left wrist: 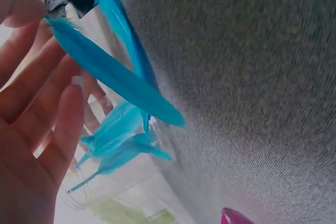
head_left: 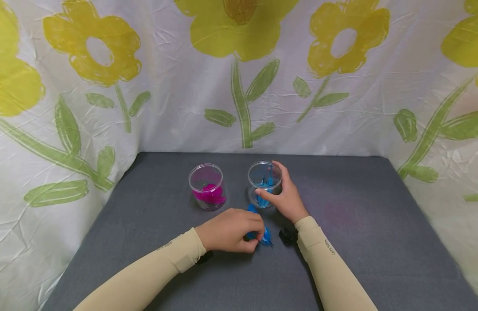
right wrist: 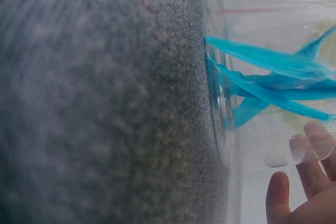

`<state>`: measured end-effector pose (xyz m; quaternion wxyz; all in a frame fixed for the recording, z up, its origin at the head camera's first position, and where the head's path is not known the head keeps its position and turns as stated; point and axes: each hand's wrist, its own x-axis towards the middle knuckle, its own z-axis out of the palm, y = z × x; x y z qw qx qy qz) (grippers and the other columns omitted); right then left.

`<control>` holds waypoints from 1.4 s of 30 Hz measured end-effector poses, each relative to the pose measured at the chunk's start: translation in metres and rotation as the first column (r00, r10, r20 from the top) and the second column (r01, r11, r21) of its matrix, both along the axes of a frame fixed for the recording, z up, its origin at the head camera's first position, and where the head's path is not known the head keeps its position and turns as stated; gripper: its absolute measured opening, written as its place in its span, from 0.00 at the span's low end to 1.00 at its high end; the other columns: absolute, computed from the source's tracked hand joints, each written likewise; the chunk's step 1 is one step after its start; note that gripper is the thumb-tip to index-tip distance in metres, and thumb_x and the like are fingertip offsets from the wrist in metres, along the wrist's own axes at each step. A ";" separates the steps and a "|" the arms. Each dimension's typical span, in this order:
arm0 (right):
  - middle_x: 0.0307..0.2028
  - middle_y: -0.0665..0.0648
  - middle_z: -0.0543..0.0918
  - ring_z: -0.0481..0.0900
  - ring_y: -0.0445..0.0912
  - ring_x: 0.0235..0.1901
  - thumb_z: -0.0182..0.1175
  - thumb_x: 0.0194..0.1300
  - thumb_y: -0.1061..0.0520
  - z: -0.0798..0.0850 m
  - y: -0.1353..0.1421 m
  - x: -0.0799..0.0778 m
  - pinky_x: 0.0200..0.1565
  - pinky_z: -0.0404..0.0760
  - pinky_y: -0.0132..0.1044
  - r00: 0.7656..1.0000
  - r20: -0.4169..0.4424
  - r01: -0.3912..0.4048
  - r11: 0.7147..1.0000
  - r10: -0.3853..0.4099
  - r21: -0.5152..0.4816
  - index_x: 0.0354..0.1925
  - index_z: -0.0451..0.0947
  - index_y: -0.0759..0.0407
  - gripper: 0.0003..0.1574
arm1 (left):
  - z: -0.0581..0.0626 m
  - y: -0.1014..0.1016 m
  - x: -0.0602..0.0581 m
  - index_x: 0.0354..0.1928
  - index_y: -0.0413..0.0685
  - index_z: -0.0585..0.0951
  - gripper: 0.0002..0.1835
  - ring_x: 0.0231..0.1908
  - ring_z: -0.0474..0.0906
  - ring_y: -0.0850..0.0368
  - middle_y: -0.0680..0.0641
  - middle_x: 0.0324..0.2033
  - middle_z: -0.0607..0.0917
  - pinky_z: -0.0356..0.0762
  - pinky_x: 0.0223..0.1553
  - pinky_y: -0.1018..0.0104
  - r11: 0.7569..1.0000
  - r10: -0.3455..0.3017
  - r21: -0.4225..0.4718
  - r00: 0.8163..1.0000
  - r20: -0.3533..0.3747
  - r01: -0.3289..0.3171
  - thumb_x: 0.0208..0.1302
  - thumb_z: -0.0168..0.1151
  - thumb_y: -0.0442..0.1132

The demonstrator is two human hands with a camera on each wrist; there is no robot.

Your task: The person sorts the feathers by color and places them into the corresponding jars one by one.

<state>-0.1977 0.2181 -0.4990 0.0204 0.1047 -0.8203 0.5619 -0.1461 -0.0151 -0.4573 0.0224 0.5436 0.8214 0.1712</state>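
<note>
Between thumb and fingertips, my left hand [head_left: 236,230] pinches a blue feather [left wrist: 118,74] by its quill end, just above the table. Another blue feather [left wrist: 126,30] lies on the cloth beside it; in the head view the hand partly covers these feathers [head_left: 266,237]. My right hand [head_left: 288,199] grips the right side of a clear round jar [head_left: 264,164], thumb at the near wall and fingers around the far side. Several blue feathers [right wrist: 273,80] stand crossed inside that jar, seen through its wall in the right wrist view.
A second clear jar [head_left: 205,165] with bright magenta feathers [head_left: 210,194] stands to the left. Dark grey cloth [head_left: 340,259] covers the table. A white curtain [head_left: 169,108] printed with yellow flowers hangs behind and at both sides. Black wrist devices [head_left: 288,236] sit under the sleeves.
</note>
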 end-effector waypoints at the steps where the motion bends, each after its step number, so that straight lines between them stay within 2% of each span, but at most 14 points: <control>1: 0.82 0.54 0.65 0.61 0.56 0.83 0.75 0.66 0.34 0.000 0.000 0.000 0.80 0.59 0.70 1.000 0.001 0.000 1.000 0.000 -0.001 0.84 0.47 0.27 0.63 | 0.000 -0.001 -0.001 0.39 0.61 0.84 0.03 0.35 0.77 0.68 0.60 0.39 0.85 0.74 0.40 0.79 1.000 0.005 0.023 0.999 0.041 -0.006 0.68 0.69 0.42; 4: 0.83 0.55 0.65 0.62 0.56 0.83 0.75 0.66 0.35 -0.001 -0.001 0.000 0.80 0.60 0.70 1.000 0.003 -0.002 1.000 0.002 0.004 0.85 0.47 0.29 0.63 | 0.003 -0.002 -0.004 0.40 0.61 0.84 0.04 0.39 0.82 0.64 0.62 0.41 0.85 0.81 0.45 0.76 0.994 0.005 0.105 0.983 0.185 -0.025 0.69 0.69 0.40; 7: 0.82 0.55 0.66 0.62 0.56 0.82 0.76 0.67 0.36 -0.003 -0.001 -0.001 0.80 0.60 0.70 1.000 0.000 -0.002 1.000 0.002 -0.004 0.85 0.47 0.30 0.63 | 0.009 -0.003 -0.006 0.42 0.59 0.85 0.04 0.43 0.86 0.60 0.61 0.44 0.87 0.87 0.50 0.68 0.979 -0.016 0.198 0.949 0.314 -0.049 0.70 0.68 0.39; 9: 0.82 0.55 0.66 0.63 0.56 0.82 0.76 0.66 0.36 -0.003 -0.001 -0.001 0.79 0.61 0.71 1.000 -0.005 -0.001 1.000 0.001 -0.011 0.85 0.48 0.30 0.63 | 0.016 -0.003 -0.009 0.43 0.59 0.85 0.05 0.43 0.86 0.60 0.59 0.46 0.89 0.88 0.51 0.65 0.966 -0.022 0.247 0.930 0.366 -0.074 0.70 0.69 0.39; 16: 0.81 0.56 0.68 0.64 0.56 0.81 0.76 0.67 0.38 -0.001 0.001 -0.003 0.78 0.64 0.69 1.000 -0.019 0.004 1.000 -0.004 -0.012 0.84 0.49 0.31 0.61 | 0.040 -0.005 -0.023 0.44 0.57 0.86 0.05 0.43 0.86 0.66 0.59 0.46 0.92 0.88 0.50 0.62 0.910 0.017 0.362 0.893 0.450 -0.200 0.70 0.70 0.38; 20: 0.81 0.55 0.68 0.63 0.57 0.82 0.76 0.68 0.41 0.000 0.001 -0.005 0.78 0.64 0.69 1.000 -0.024 0.007 1.000 -0.007 0.011 0.85 0.49 0.34 0.62 | 0.050 -0.004 -0.030 0.43 0.58 0.86 0.05 0.43 0.86 0.60 0.52 0.45 0.92 0.88 0.50 0.60 0.861 0.031 0.427 0.867 0.497 -0.275 0.70 0.70 0.37; 23: 0.81 0.54 0.68 0.63 0.57 0.82 0.76 0.68 0.41 0.000 0.001 -0.005 0.78 0.64 0.70 1.000 -0.016 0.007 1.000 -0.007 0.015 0.85 0.49 0.34 0.62 | 0.057 -0.002 -0.035 0.44 0.53 0.86 0.03 0.45 0.86 0.56 0.46 0.47 0.91 0.87 0.49 0.60 0.821 0.022 0.469 0.839 0.543 -0.326 0.72 0.69 0.37; 27: 0.81 0.54 0.67 0.64 0.57 0.81 0.76 0.67 0.37 -0.002 0.000 -0.003 0.78 0.65 0.70 1.000 0.016 0.013 1.000 -0.013 0.005 0.84 0.49 0.32 0.62 | 0.064 0.001 -0.042 0.48 0.50 0.87 0.05 0.47 0.85 0.52 0.45 0.49 0.90 0.87 0.49 0.58 0.773 0.024 0.502 0.809 0.588 -0.388 0.75 0.67 0.39; 31: 0.81 0.53 0.66 0.64 0.57 0.81 0.76 0.65 0.34 -0.004 0.001 -0.002 0.78 0.64 0.71 0.999 0.033 0.020 1.000 -0.020 0.001 0.84 0.49 0.30 0.63 | 0.071 0.004 -0.051 0.49 0.48 0.87 0.06 0.48 0.85 0.50 0.47 0.49 0.90 0.88 0.49 0.57 0.732 0.035 0.531 0.801 0.597 -0.428 0.75 0.67 0.39; 36: 0.81 0.52 0.66 0.65 0.57 0.81 0.76 0.63 0.32 -0.002 0.000 -0.002 0.78 0.64 0.70 0.999 0.032 0.025 1.000 -0.025 -0.001 0.84 0.49 0.29 0.64 | 0.078 0.008 -0.066 0.49 0.48 0.86 0.05 0.50 0.86 0.51 0.48 0.50 0.90 0.88 0.50 0.59 0.693 0.067 0.554 0.807 0.587 -0.461 0.76 0.67 0.38; 42: 0.81 0.50 0.67 0.65 0.57 0.80 0.76 0.64 0.31 -0.003 0.001 -0.003 0.78 0.64 0.71 1.000 0.011 0.021 1.000 -0.021 0.001 0.84 0.49 0.29 0.63 | 0.075 0.017 -0.082 0.49 0.46 0.86 0.07 0.52 0.86 0.52 0.48 0.52 0.90 0.87 0.52 0.61 0.637 0.118 0.577 0.804 0.582 -0.511 0.77 0.67 0.41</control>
